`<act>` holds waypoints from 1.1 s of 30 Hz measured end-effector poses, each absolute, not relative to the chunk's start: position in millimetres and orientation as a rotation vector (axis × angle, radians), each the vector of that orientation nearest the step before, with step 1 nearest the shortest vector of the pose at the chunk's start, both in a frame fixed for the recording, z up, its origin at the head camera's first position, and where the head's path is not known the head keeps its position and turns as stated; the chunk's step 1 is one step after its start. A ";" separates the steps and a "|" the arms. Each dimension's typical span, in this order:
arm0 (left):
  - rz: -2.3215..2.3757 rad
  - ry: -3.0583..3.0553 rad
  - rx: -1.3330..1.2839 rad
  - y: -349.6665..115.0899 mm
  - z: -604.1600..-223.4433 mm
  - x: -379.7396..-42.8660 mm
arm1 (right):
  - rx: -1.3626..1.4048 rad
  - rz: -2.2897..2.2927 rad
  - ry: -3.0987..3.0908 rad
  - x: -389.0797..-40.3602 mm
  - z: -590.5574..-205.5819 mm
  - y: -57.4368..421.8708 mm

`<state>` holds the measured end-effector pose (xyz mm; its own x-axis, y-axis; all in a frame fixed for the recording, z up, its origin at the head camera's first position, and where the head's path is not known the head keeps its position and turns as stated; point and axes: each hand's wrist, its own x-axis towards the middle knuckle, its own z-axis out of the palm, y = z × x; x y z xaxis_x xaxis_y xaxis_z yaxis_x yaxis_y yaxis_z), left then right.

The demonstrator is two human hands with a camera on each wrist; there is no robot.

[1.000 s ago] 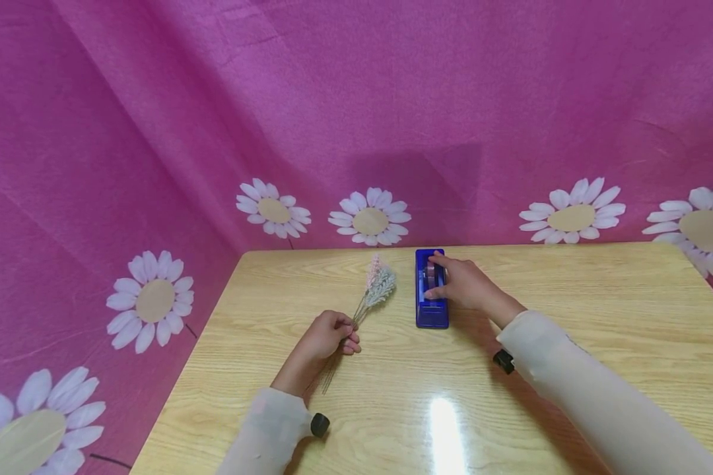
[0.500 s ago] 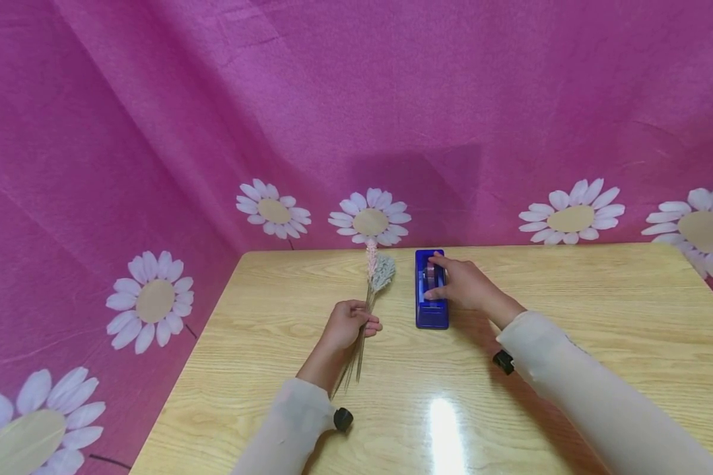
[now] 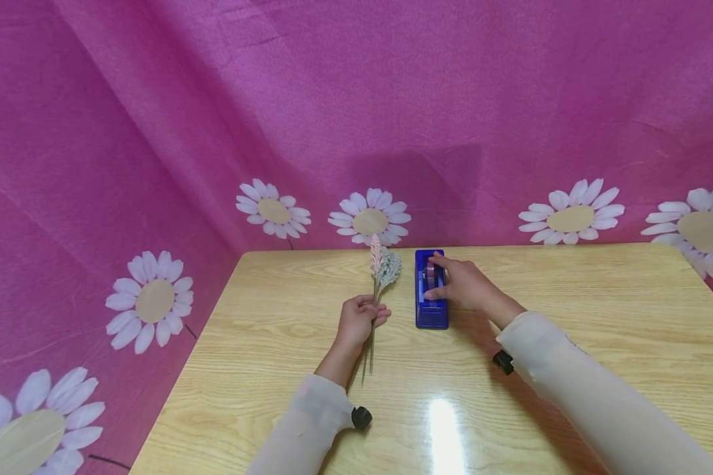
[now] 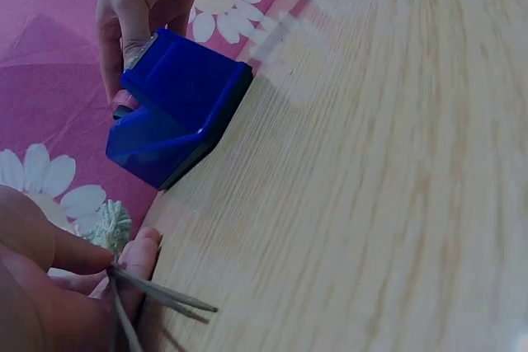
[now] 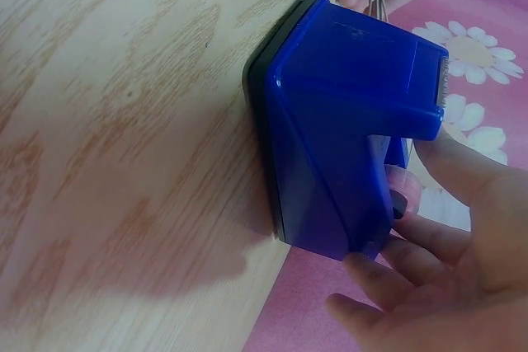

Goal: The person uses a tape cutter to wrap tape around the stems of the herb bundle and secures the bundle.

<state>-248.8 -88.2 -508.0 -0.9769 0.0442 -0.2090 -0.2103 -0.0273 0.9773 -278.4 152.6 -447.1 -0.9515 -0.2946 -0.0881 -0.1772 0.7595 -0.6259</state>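
Observation:
My left hand [image 3: 356,322] pinches the thin stems of a small bunch of artificial flowers between thumb and fingers. One flower head is pink [image 3: 376,253] and the other pale green [image 3: 389,270]; both point toward the back of the table, and the stem ends [image 4: 169,293] stick out below the hand. Just to the right stands a blue tape dispenser [image 3: 432,318], upright on the tabletop. From its right side my right hand [image 3: 468,285] grips it, thumb by the toothed cutter [image 5: 443,82] and fingers around the far end near the tape roll [image 5: 403,187].
The wood-grain table [image 3: 570,316] ends at the back against a pink cloth [image 3: 451,119] printed with large daisies. More of this cloth hangs along the left side. Each sleeve cuff carries a small black device, such as the left one [image 3: 362,418].
My left hand has moved right and slightly toward the back with the flowers, whose stems now stand nearly in line with the dispenser. The right hand and dispenser have stayed put.

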 end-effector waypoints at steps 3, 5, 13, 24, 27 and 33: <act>2.175 2.040 -0.202 -85.2 -508.5 -248.4 | -0.375 -0.957 2.770 -278.5 -446.9 152.0; 2.200 2.035 -0.209 -83.6 -509.1 -247.9 | -0.372 -0.954 2.769 -278.6 -446.7 151.8; 2.283 2.024 -0.233 -76.4 -512.1 -247.7 | -0.349 -0.948 2.762 -278.3 -445.4 152.0; 2.315 1.995 -0.264 -71.5 -510.6 -244.8 | -0.367 -0.957 2.753 -278.2 -446.3 153.4; 2.329 1.993 -0.272 -70.2 -509.4 -243.9 | -0.381 -0.969 2.746 -277.9 -447.4 153.9; 2.330 2.022 -0.251 -69.3 -511.7 -243.8 | -0.408 -1.008 2.736 -275.2 -450.5 155.3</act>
